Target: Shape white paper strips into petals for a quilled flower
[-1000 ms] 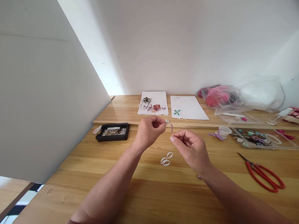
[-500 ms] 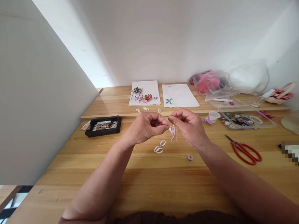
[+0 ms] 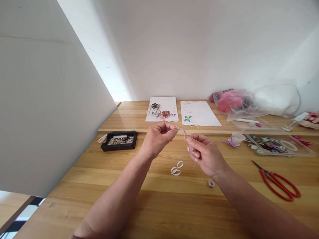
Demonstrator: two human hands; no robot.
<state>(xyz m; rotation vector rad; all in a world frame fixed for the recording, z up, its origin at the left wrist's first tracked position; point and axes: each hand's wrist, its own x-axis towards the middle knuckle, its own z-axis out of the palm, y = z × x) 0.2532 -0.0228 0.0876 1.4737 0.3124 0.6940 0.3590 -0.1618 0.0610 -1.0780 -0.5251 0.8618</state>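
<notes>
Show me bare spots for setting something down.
The table looks bare between the black tray and left forearm, and between it and the right forearm, nearer than the white loops and purple roll. Crowded: the right, with scissors, box, cup and bags; and the middle, where left hand and right hand hold the purple strip.

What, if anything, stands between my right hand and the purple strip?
Nothing visible does. The purple strip runs from your left hand to your right hand; the white loops lie apart from both hands, on the table.
</notes>
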